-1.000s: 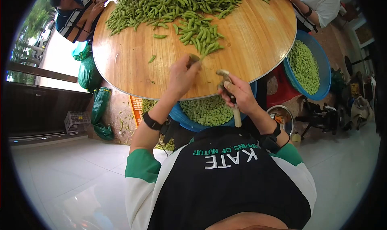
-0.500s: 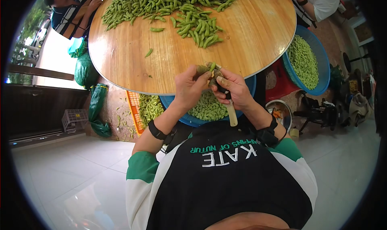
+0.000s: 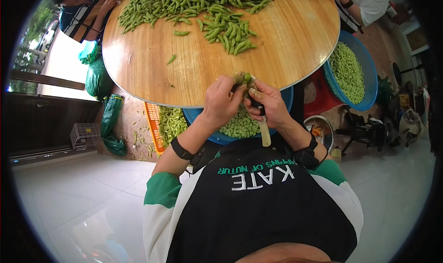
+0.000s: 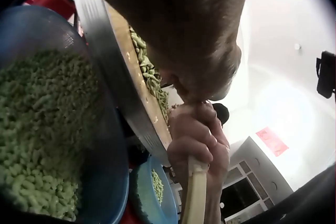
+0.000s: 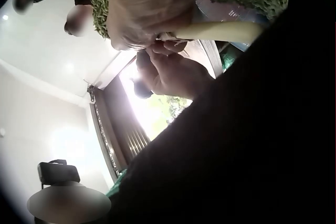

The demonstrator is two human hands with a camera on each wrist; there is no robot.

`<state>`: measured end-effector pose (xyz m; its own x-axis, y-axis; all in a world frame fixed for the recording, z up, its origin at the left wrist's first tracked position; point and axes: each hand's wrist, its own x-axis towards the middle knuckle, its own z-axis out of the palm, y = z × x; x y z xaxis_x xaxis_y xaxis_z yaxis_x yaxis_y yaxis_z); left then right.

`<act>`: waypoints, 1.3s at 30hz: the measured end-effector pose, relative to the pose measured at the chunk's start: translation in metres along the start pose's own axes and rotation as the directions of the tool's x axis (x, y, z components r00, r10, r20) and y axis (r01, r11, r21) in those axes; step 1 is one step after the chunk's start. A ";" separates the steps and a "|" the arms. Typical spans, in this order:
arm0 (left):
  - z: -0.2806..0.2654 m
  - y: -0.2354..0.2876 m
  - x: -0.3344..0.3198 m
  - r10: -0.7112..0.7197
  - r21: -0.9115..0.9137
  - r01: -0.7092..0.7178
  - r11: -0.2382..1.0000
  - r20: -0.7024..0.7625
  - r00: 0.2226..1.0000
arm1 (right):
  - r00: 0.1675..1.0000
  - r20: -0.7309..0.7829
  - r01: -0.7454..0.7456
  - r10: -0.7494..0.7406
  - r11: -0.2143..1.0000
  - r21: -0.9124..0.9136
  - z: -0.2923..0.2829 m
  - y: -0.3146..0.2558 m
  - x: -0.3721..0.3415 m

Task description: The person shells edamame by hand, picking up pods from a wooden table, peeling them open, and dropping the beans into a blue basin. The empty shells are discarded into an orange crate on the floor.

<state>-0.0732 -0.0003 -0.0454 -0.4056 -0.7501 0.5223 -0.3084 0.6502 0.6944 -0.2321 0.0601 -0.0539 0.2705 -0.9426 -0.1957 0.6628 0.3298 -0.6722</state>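
My left hand (image 3: pixel 221 101) pinches a green soybean pod (image 3: pixel 248 77) at the table's near edge. Fingertip covers, dull and brownish, show on its fingers. Right beside it, my right hand (image 3: pixel 269 105) grips a tool with a long pale handle (image 3: pixel 265 133) that points down toward my body; the tool's working end is hidden among the fingers. Both hands meet at the pod, above a blue basin (image 3: pixel 286 99) of shelled beans (image 3: pixel 240 124). In the left wrist view the pale handle (image 4: pixel 196 198) sticks out below the curled right fingers (image 4: pixel 191 134).
A big heap of pods (image 3: pixel 194 5) covers the far part of the round wooden table (image 3: pixel 147 78). Another blue basin (image 3: pixel 375 85) of beans stands at right, an orange crate (image 3: pixel 151 124) at left. Two people (image 3: pixel 364 5) sit across. Green sacks (image 3: pixel 98 81) lie at left.
My left hand has come back from the small pod pile toward my body with a pod and met the right hand. Over the last half second both hands have barely shifted.
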 end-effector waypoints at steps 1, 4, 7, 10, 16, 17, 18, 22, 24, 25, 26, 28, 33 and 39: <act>-0.003 0.000 0.002 0.019 0.009 -0.019 1.000 0.047 0.999 | 0.999 0.024 -0.022 0.021 0.999 0.023 -0.001 -0.001 0.000; -0.008 0.002 0.004 0.108 0.046 -0.112 0.993 0.087 0.990 | 0.999 0.042 -0.018 0.018 1.000 -0.013 0.000 -0.002 -0.003; -0.008 0.007 0.006 0.199 0.159 -0.208 0.965 0.070 0.977 | 0.999 0.049 -0.016 0.015 1.000 0.020 0.003 -0.003 -0.002; -0.009 0.005 0.005 0.221 0.197 -0.237 0.951 0.098 0.970 | 1.000 0.028 0.010 -0.011 1.000 0.017 0.005 -0.002 -0.003; -0.002 -0.001 0.002 0.067 0.010 -0.066 0.998 -0.015 0.998 | 0.999 0.020 0.036 -0.037 0.998 0.043 0.009 -0.002 -0.003; -0.001 -0.003 0.002 0.070 0.008 -0.069 0.998 -0.015 0.997 | 0.999 0.020 0.039 -0.039 0.998 0.040 0.007 -0.003 -0.003; -0.001 -0.004 0.003 -0.270 -0.387 0.282 0.878 0.087 0.959 | 0.997 0.033 0.064 -0.063 0.998 -0.014 0.003 -0.001 -0.002; -0.003 0.000 0.001 -0.557 -0.616 0.656 0.436 0.388 0.734 | 0.998 -0.009 0.056 -0.061 0.966 -0.253 -0.008 0.001 -0.002; -0.002 0.000 -0.001 -0.549 -0.586 0.645 0.490 0.367 0.751 | 0.967 -0.071 0.182 -0.245 0.859 -0.479 0.001 0.005 -0.001; -0.002 0.000 -0.002 -0.566 -0.484 0.643 0.593 0.318 0.761 | 0.900 -0.085 0.259 -0.427 0.683 -0.683 0.005 0.006 -0.001; -0.001 0.000 -0.003 -0.575 -0.369 0.633 0.680 0.266 0.774 | 0.900 -0.085 0.259 -0.427 0.683 -0.683 -0.002 0.008 0.002; 0.004 0.002 -0.008 -0.540 -0.380 0.588 0.714 0.236 0.808 | 0.613 0.302 0.420 -0.730 -0.023 -0.907 -0.014 0.013 0.011; 0.000 0.004 -0.007 -0.605 -0.484 0.722 0.494 0.406 0.685 | 0.656 0.379 0.404 -0.652 -0.121 -0.907 -0.013 0.010 0.006; 0.005 0.003 -0.005 -0.631 -0.480 0.784 0.394 0.479 0.610 | 0.694 0.408 0.389 -0.594 -0.167 -0.906 -0.012 0.016 0.005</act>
<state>-0.0759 0.0061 -0.0483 -0.4646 -0.8104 -0.3569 -0.0267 -0.3901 0.9204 -0.2290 0.0603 -0.0742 0.0786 -0.8285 0.5544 -0.6382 -0.4690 -0.6105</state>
